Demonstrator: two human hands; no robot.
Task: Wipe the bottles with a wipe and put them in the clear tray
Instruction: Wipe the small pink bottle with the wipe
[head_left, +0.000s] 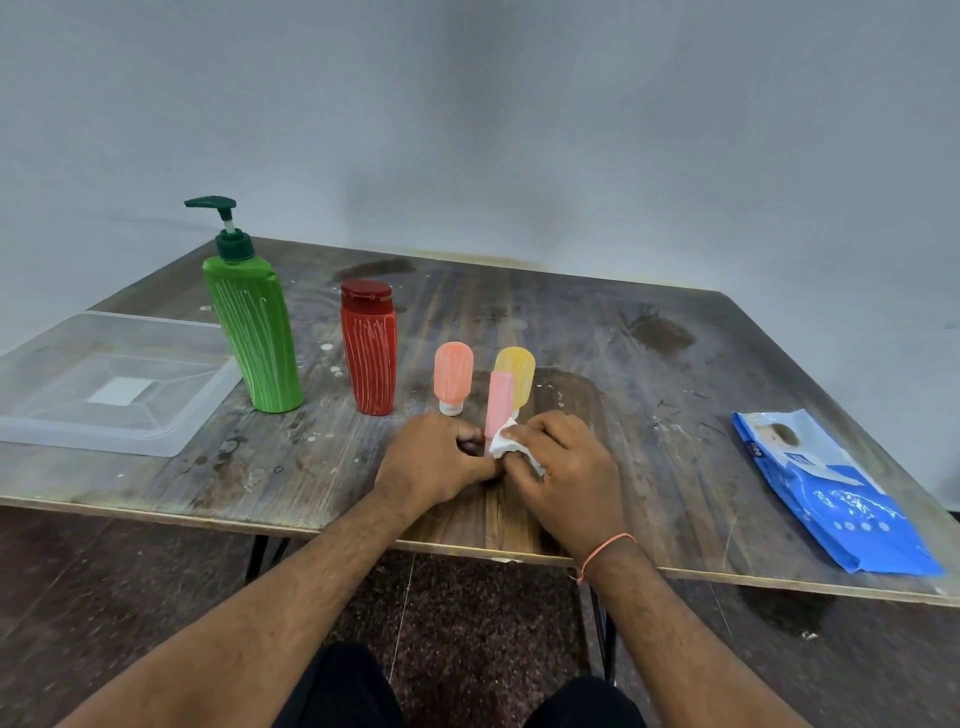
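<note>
On the worn wooden table (649, 415) both hands meet near the front edge, around a slim pink plastic bottle (498, 397) that stands upright between them. The left hand (434, 460) has its fingers curled around the lower part of this bottle and holds it in place; the bottom of the bottle is hidden by the fingers. The right hand (563, 467) pinches a crumpled white wipe (506, 441) and presses it against the right side of the bottle, low on its body. A thin orange thread bracelet (605, 548) sits on the right wrist. Just behind the held bottle stand two small soft tubes on their caps: a salmon-orange tube (453, 371) to the left and a yellow tube (519, 369) to the right, partly covered by the pink bottle. Further left stands a red plastic bottle with a flip cap (369, 353), marked with white streaks, and beside it a tall green pump bottle with a dark green dispenser (254, 332), also streaked with white. The clear plastic tray (47, 415) lies at the left edge of the table, just beside the green bottle, with only a white label visible in its bottom. A blue pack of wet wipes (831, 493) lies flat near the right edge, well apart from the hands.
</note>
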